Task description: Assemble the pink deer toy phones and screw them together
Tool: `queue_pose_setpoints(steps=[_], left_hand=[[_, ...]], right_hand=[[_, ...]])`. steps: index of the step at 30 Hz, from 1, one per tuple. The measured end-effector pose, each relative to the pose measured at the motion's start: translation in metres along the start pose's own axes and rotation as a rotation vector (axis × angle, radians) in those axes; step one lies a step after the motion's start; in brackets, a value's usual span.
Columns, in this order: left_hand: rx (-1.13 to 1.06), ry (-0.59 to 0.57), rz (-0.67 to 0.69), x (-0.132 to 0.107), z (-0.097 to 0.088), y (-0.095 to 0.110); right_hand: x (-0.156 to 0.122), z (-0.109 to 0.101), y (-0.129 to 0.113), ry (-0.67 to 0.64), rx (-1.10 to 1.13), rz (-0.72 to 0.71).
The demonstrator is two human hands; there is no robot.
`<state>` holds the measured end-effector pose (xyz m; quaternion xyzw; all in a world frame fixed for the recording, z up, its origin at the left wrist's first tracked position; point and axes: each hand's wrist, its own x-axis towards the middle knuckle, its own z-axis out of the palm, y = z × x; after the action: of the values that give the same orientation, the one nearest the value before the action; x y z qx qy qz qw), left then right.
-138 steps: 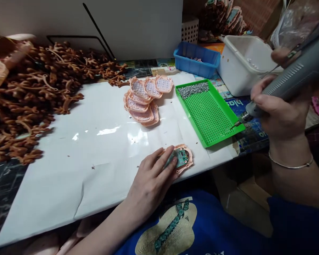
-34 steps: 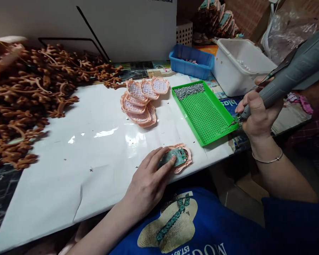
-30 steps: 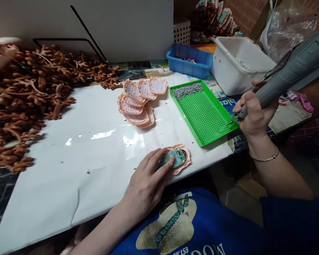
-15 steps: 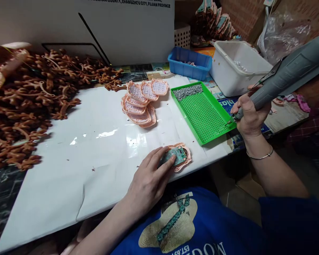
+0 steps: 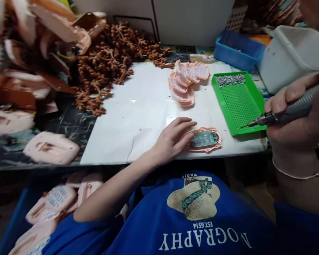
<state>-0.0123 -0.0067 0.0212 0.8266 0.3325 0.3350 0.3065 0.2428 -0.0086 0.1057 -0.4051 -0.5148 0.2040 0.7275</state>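
Observation:
My left hand [image 5: 172, 140] lies by the left end of a pink plastic shell [image 5: 219, 143] near the front edge of the white work sheet. Its fingers are stretched out, and the thumb reaches the shell's edge. Inside the shell sits a green circuit board [image 5: 203, 139]. My right hand [image 5: 295, 124] is closed round a grey electric screwdriver [image 5: 303, 106]. The thin bit points left, over the lower right part of a green perforated tray [image 5: 235, 109]. Small silver screws [image 5: 231, 80] are heaped at that tray's far end.
Stacked pink keypad shells [image 5: 184, 85] lie behind the shell. Brown branching plastic parts [image 5: 106, 63] are piled at the back left, beside a heap of pink casings [image 5: 53, 147]. A blue bin [image 5: 238, 53] and a white bin [image 5: 289, 53] stand at the back right.
The camera view has swung left, bringing the heap of casings in. My left hand's fingers have come off the circuit board towards the shell's left end. The screwdriver has tilted lower.

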Motion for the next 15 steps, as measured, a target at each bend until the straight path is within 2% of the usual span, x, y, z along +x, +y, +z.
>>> queue_pose_setpoints(steps=[3, 7, 11, 15], left_hand=[[-0.078, -0.003, -0.091, 0.003, -0.009, -0.010], [-0.132, -0.032, -0.138, 0.003, -0.008, -0.013], [-0.106, -0.051, -0.128, 0.004, -0.005, -0.011], [-0.052, -0.060, -0.095, 0.003, -0.004, -0.011]], right_hand=[[-0.030, 0.035, -0.009, -0.072, 0.190, 0.061], [-0.061, 0.065, -0.005, -0.284, 0.358, 0.146], [-0.073, 0.076, 0.000, -0.406, 0.371, 0.189], [-0.077, 0.079, 0.001, -0.433, 0.317, 0.188]])
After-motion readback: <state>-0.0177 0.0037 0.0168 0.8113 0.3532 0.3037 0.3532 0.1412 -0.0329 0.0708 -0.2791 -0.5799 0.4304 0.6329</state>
